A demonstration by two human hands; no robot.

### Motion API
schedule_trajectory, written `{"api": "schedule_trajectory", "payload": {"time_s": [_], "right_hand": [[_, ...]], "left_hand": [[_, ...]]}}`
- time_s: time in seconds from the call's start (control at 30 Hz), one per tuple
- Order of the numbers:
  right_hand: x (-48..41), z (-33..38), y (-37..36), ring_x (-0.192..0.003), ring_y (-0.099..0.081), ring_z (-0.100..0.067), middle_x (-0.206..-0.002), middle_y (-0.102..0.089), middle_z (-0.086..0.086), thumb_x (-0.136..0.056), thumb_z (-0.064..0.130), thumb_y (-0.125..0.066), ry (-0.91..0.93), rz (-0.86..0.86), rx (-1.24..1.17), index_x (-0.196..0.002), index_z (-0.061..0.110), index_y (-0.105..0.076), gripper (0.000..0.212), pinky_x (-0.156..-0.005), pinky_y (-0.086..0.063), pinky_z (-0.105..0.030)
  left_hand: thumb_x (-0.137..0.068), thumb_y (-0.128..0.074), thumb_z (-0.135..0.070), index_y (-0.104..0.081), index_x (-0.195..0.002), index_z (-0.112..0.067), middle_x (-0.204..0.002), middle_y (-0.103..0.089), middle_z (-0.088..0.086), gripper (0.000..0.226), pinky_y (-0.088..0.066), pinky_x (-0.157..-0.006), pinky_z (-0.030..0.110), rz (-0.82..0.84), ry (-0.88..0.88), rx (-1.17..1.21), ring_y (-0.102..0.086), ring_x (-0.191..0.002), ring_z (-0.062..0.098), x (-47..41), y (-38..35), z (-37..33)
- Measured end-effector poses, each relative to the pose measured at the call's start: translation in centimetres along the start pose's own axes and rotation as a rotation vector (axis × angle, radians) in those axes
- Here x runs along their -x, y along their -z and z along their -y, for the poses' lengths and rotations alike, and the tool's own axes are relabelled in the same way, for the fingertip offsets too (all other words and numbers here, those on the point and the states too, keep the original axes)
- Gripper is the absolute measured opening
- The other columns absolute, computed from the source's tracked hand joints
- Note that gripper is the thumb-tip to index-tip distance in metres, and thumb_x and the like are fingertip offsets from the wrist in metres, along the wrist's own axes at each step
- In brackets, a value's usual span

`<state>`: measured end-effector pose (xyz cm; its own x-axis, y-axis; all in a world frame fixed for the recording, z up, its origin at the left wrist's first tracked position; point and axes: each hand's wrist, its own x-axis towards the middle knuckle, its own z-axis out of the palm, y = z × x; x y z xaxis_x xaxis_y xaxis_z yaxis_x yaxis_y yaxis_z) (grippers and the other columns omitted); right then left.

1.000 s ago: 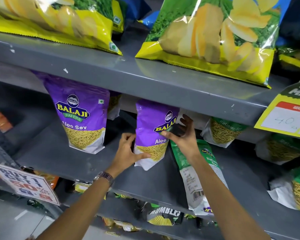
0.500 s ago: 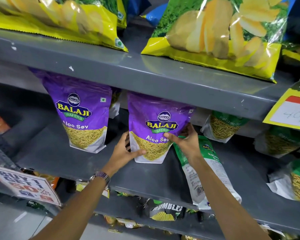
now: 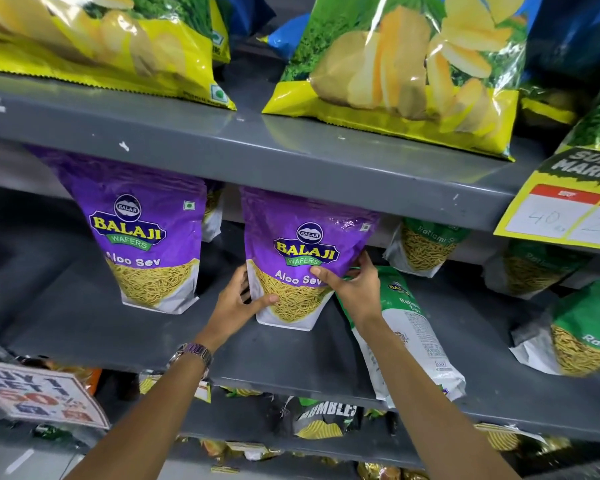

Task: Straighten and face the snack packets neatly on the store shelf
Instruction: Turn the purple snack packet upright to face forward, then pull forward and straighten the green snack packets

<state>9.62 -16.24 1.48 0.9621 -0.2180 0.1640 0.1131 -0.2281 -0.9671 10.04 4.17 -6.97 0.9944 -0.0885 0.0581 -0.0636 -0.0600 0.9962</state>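
A purple Aloo Sev packet [image 3: 302, 251] stands upright on the grey middle shelf [image 3: 84, 327], label facing me. My left hand [image 3: 238, 303] grips its lower left edge and my right hand [image 3: 355, 284] holds its right side. To the left, a second purple Aloo Sev packet [image 3: 142, 230] also stands upright and faces forward. A green and white packet [image 3: 409, 334] lies flat under my right forearm, its end overhanging the shelf's front edge.
Green packets [image 3: 426, 244] [image 3: 586, 327] stand at the right of the same shelf. Large yellow chip bags [image 3: 406, 74] lie on the shelf above. A yellow price tag [image 3: 565, 209] hangs at right, a promo sign [image 3: 35, 393] at lower left. More packets crowd the lower shelf [image 3: 326, 417].
The held purple packet has turned from edge-on to full face and now stands upright. Both hands stayed on its sides.
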Motion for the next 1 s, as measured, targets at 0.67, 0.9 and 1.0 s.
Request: {"api": "schedule_trajectory", "payload": {"time_s": [0.67,0.9,1.0], "right_hand": [[-0.9,-5.9,14.3,-0.105,-0.059,-0.034,-0.109,-0.063,-0.020,-0.074,0.046,-0.070,-0.340,-0.200,0.434,-0.107,0.006,-0.054,0.055,-0.086,-0.045,-0.037],[0.6,-7.8,17.4,-0.070,-0.059,-0.015,-0.095,-0.067,-0.013,-0.083,0.022,-0.066,-0.575,0.097,0.139,-0.107,-0.002,-0.063,0.034,-0.049,-0.046,-0.015],[1.2,-8.7,18.5,-0.061,-0.065,-0.007,-0.081,-0.068,-0.005,-0.079,0.014,-0.070,-0.552,0.100,-0.034,-0.096,0.003,-0.065,0.021,-0.049,-0.049,-0.014]], "left_hand": [[-0.082,-0.066,-0.009,-0.048,-0.106,-0.015,-0.102,-0.055,0.008,0.031,-0.045,-0.081,0.038,-0.245,0.336,0.313,-0.057,-0.079,0.007,5.1,-17.1,-2.0],[-0.075,-0.075,-0.022,-0.064,-0.087,-0.016,-0.057,-0.067,-0.010,0.017,-0.047,-0.044,0.014,-0.014,0.575,0.191,-0.061,-0.052,0.003,3.1,-20.8,-2.6],[-0.068,-0.081,-0.018,-0.064,-0.096,-0.015,-0.081,-0.070,-0.003,0.033,-0.052,-0.070,0.028,0.034,0.558,0.169,-0.064,-0.074,0.009,3.5,-20.1,-2.3]]}}
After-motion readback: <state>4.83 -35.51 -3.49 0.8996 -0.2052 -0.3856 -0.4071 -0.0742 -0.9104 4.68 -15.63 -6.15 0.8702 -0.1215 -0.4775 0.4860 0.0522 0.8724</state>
